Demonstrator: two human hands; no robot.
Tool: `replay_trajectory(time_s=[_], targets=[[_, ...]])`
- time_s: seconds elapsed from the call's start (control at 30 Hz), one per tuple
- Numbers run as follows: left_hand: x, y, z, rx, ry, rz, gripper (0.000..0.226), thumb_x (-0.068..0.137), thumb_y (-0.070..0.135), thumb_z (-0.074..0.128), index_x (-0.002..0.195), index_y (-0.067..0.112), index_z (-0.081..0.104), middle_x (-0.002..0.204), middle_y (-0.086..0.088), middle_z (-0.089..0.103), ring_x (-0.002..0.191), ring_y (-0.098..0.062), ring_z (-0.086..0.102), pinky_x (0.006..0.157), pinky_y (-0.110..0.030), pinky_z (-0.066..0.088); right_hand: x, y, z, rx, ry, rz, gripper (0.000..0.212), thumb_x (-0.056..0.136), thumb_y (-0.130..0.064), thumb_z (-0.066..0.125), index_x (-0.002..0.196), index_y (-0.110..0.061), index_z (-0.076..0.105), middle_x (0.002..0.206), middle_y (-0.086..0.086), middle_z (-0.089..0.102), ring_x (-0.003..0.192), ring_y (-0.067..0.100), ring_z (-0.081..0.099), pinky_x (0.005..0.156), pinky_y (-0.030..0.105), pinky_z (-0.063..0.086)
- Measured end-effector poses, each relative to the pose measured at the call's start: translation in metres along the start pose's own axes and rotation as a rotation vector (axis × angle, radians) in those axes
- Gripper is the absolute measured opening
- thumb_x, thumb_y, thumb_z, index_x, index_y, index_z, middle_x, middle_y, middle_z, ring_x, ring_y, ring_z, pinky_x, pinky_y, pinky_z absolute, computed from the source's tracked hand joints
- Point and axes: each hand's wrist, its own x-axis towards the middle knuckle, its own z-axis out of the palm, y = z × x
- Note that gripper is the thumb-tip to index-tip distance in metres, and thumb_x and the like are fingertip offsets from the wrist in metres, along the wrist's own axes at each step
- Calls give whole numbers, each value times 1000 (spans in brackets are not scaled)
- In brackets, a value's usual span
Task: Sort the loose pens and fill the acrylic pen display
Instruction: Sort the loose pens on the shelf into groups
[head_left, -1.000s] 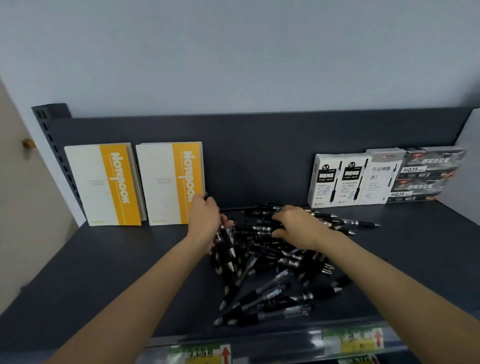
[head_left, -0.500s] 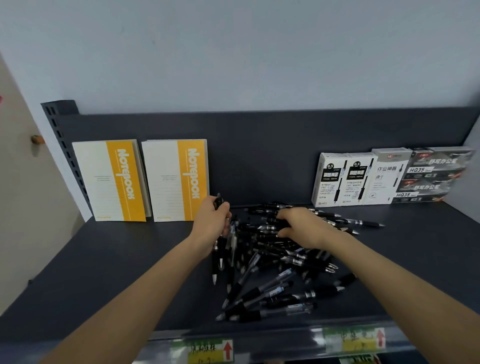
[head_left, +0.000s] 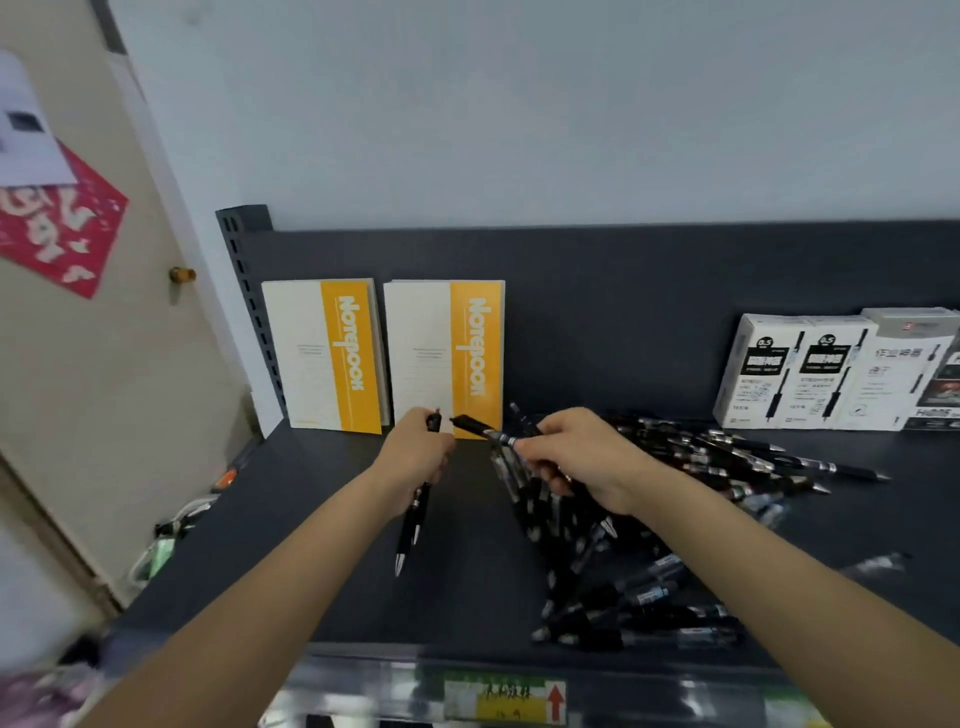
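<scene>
Dark grey shop shelf (head_left: 311, 571) against a pale wall, with a door (head_left: 78, 389) off to the left. Only the head view to go on.

Along the back panel, two yellow-and-white notebooks (head_left: 332, 358) propped upright on the left and a row of pen boxes (head_left: 800, 374) on the right, presumably faced outward for shoppers. Forward of the boxes, a loose heap of black pens (head_left: 675, 519) sprawled over the right half of the shelf, lying at every angle, hence the sorting. No acrylic pen display anywhere in view, so whereabouts unknown.

Left hand (head_left: 415, 452) held over bare shelf, clear of the heap. Fingers (head_left: 440, 451) curled round one black pen (head_left: 413, 519), gripped near its clicker end, with the tip hanging down toward the shelf's front edge. Likely a way of keeping picked pens parallel and pointing one way.

Right hand (head_left: 582, 457) at the heap's near-left edge, pinching a second pen (head_left: 478, 427) by the barrel. Dark end angled up and left toward the left hand, just apart from it. Reads as a hand-over, building a bunch in the left fist. Blurred pens beneath the right palm: cannot tell whether gripped too or merely lying there.

Judged early in the task: most pens unsorted, none in a display. Price-label strip (head_left: 504, 701) along the front lip.
</scene>
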Motion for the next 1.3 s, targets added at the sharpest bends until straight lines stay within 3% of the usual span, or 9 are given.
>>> replay_trajectory(time_s=[0.17, 0.43, 0.53, 0.67, 0.77, 0.9, 1.0, 1.13, 1.3], targets=[[0, -27, -48, 169, 53, -37, 29, 88, 1, 45, 115, 11, 45, 84, -7, 49, 68, -19, 46, 52, -25, 36, 18, -7, 59, 18, -10, 83, 18, 91, -17, 63, 76, -9, 56, 62, 3, 52, 50, 11, 45, 44, 21, 38], [4, -69, -116, 334, 139, -88, 23, 86, 3, 45, 107, 12, 47, 99, -17, 56, 86, -31, 56, 66, -32, 39, 37, -25, 143, -15, -41, 105, 15, 90, -18, 62, 80, -7, 58, 66, 7, 53, 53, 14, 45, 49, 26, 38], [7, -81, -130, 354, 164, -105, 24, 87, 3, 47, 110, 8, 48, 101, -15, 55, 96, -34, 56, 72, -34, 43, 43, -30, 163, -85, -40, 121, 15, 90, -22, 61, 88, -7, 61, 71, 7, 56, 60, 16, 48, 57, 30, 42], [6, -87, -138, 340, 178, -115, 23, 89, 4, 48, 111, 11, 45, 96, -7, 53, 92, -25, 53, 70, -33, 43, 49, -29, 181, -210, -9, 86, 19, 89, -26, 62, 97, -9, 60, 88, 10, 61, 75, 20, 55, 67, 34, 47], [4, -87, -140, 321, 186, -91, 22, 87, 1, 47, 107, 10, 43, 88, -5, 53, 83, -21, 52, 62, -29, 42, 51, -29, 187, -323, 5, 33, 21, 90, -27, 62, 100, -9, 60, 93, 9, 60, 80, 21, 56, 60, 28, 43], [0, -87, -142, 441, 179, -45, 36, 83, 1, 51, 118, 9, 44, 107, -12, 58, 97, -26, 56, 84, -41, 50, 53, -33, 188, -482, 23, -15, 22, 89, -27, 62, 100, -9, 59, 99, 8, 60, 86, 22, 57, 57, 27, 41], [-2, -85, -143, 529, 185, -23, 47, 84, 0, 54, 128, 7, 42, 115, -12, 59, 107, -28, 55, 88, -39, 47, 55, -34, 189, -600, 18, -55, 20, 90, -26, 61, 99, -9, 59, 98, 8, 61, 86, 22, 59, 61, 29, 44], [-4, -85, -141, 622, 201, 23, 43, 84, 3, 58, 126, 5, 47, 116, -13, 61, 109, -28, 56, 90, -37, 46, 59, -32, 188, -679, -13, -59, 20, 88, -29, 63, 97, -11, 62, 94, 7, 63, 84, 22, 61, 63, 31, 48], [-1, -90, -143, 693, 240, 42, 51, 80, 16, 69, 125, 3, 48, 120, -16, 57, 111, -30, 53, 91, -38, 44, 60, -31, 188, -692, -50, -78, 21, 84, -32, 68, 83, -13, 60, 78, 2, 58, 75, 20, 59, 51, 27, 38]])
